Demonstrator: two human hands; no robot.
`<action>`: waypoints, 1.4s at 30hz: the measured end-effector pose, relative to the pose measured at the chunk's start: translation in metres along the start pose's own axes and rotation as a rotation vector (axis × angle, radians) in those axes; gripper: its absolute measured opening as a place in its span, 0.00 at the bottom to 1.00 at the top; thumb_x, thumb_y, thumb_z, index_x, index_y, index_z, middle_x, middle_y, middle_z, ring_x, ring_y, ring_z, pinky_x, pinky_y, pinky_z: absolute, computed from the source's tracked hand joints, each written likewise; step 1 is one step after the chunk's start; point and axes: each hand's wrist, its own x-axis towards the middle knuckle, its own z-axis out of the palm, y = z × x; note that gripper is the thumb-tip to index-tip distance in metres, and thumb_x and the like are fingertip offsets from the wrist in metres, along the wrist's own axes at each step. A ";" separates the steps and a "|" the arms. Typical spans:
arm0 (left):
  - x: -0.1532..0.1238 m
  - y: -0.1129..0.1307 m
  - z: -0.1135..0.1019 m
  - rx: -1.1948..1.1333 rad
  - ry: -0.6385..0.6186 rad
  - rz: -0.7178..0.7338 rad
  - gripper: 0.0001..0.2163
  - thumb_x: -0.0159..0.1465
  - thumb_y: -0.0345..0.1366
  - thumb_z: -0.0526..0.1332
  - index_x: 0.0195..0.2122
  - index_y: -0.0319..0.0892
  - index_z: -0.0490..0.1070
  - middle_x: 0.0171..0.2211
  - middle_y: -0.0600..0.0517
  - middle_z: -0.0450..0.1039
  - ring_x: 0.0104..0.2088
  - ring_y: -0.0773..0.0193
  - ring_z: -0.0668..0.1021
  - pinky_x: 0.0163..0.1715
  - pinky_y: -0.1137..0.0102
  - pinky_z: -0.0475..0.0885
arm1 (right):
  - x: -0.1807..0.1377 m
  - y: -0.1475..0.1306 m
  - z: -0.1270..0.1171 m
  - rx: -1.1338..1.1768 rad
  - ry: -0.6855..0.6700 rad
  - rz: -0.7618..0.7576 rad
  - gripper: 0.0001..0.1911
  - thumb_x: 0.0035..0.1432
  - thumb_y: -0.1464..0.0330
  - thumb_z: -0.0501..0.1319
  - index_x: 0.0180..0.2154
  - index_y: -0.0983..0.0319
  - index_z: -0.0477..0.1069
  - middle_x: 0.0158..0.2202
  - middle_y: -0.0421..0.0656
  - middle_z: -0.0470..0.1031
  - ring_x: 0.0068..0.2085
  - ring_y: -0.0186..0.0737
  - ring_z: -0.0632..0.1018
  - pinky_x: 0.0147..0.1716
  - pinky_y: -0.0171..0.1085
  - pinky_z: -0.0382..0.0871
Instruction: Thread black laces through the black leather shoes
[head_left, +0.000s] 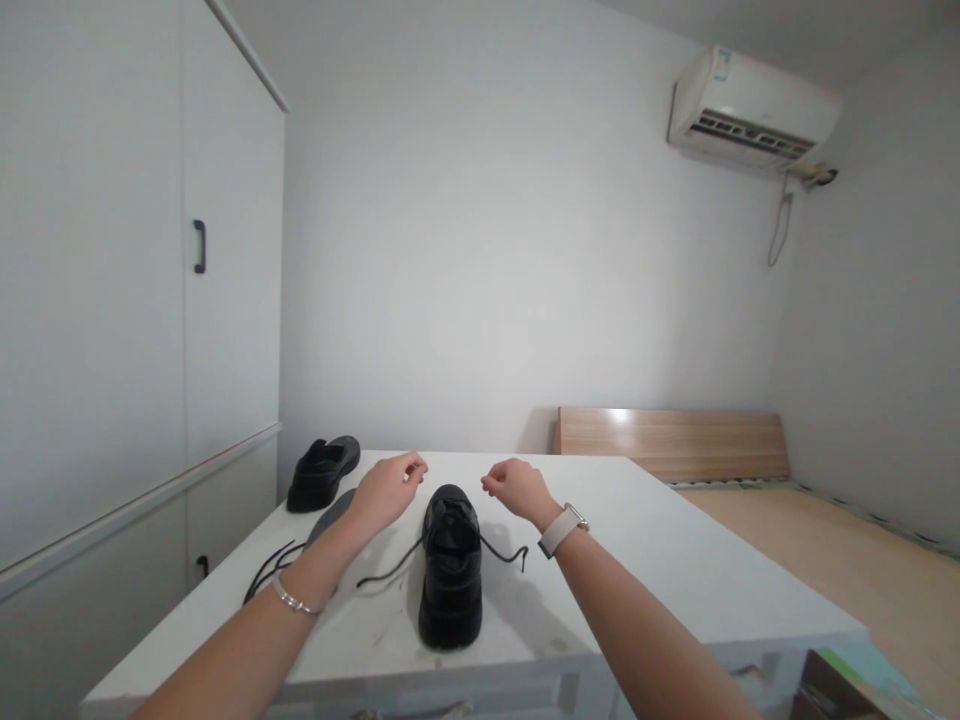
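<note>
A black lace-up shoe stands on the white tabletop with its toe pointing away from me. Its two black lace ends lie loose, the left lace and the right lace spread out to either side. My left hand hovers up and left of the toe, fingers curled in, with no object visible in them. On the other side, my right hand is raised with its fingertips drawn together, also showing nothing held. Neither hand touches the shoe.
Another black shoe sits at the table's far left. Partly behind my left forearm are a grey flat piece, perhaps an insole, and black laces. A white cabinet stands left; a wooden bed frame is right.
</note>
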 end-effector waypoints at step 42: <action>0.005 0.039 -0.014 -0.326 -0.173 -0.055 0.22 0.60 0.56 0.55 0.34 0.39 0.72 0.29 0.45 0.80 0.11 0.75 0.57 0.13 0.74 0.47 | -0.007 -0.011 -0.013 -0.262 -0.111 -0.030 0.13 0.66 0.60 0.61 0.38 0.64 0.74 0.39 0.43 0.78 0.40 0.40 0.79 0.45 0.45 0.74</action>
